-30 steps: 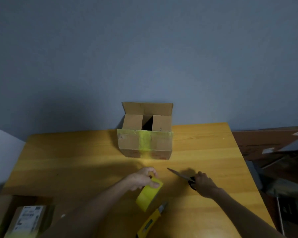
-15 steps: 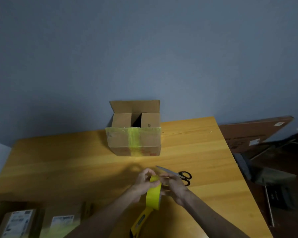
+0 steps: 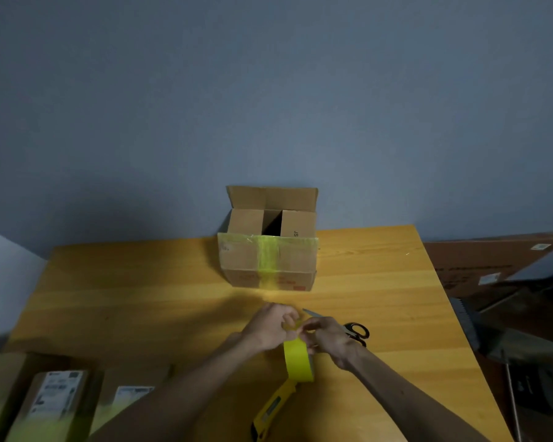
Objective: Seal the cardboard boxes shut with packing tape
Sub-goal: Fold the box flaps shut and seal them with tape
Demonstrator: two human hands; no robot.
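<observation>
Has let go of the scissors (image 3: 357, 334) with the right hand (image 3: 328, 338) since a second ago and brought it across to the tape roll (image 3: 298, 362), beside the left hand (image 3: 266, 328). Grips the yellow roll from both sides: left fingers (image 3: 283, 316) curled round its upper left, right thumb and forefinger pinching at its top rim, both hands touching there. Holds the roll on edge over the near middle of the worktop (image 3: 134, 301); cannot tell whether its lower edge meets the wood.

Leaves the scissors flat just behind the right hand, black handles to the right, blade tip poking out to the left, middle hidden by the knuckles. Has a yellow utility knife (image 3: 273, 409) on the worktop right below the roll, its far end hidden behind it.

Faces the open cardboard box (image 3: 243, 266) at the far edge, against the grey-blue wall (image 3: 268, 90) and well apart from the hands: back flap up, two side flaps folded in with a dark gap between, front flap hanging down and crossed by a yellow tape strip (image 3: 266, 264).

Has labelled boxes (image 3: 56, 398) at the lower left, blurred, with yellow along their near edges. Off the right side, a flat brown carton (image 3: 492, 263) leaning, dim clutter below it.

Against half a second ago, shows much the same two-handed grip, with scissors and box lying as before.
</observation>
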